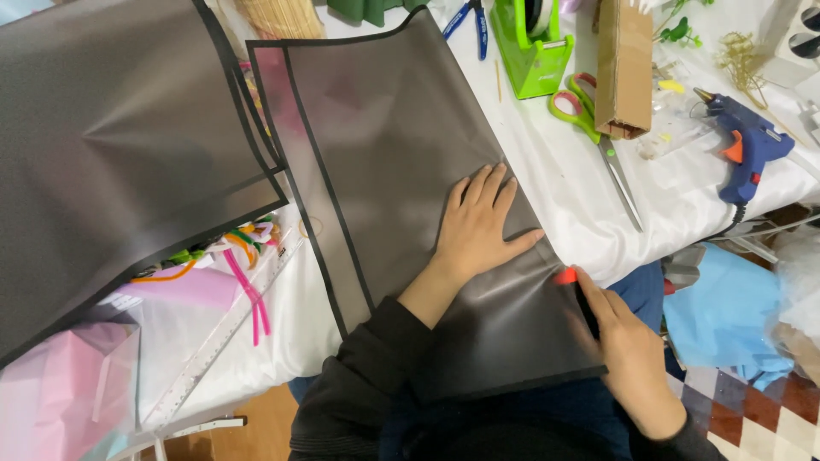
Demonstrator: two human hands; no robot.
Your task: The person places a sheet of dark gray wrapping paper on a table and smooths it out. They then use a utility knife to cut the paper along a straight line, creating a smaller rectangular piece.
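A dark translucent sheet point(401, 171) with a black border is lying across the white counter point(564, 188), its near end hanging over the edge toward the person, whose left hand point(475, 229) is pressing flat and open on it while the right hand point(628, 354) is closing its grip around a black cutter with an orange tip point(574, 290) at the sheet's right edge. This looks like the cutting step, calling for steady pressure and a straight pull. Right of the sheet are lying green scissors point(589, 119), a green tape dispenser point(534, 43) and a blue glue gun point(747, 141); left of it, a clear ruler point(226, 333).
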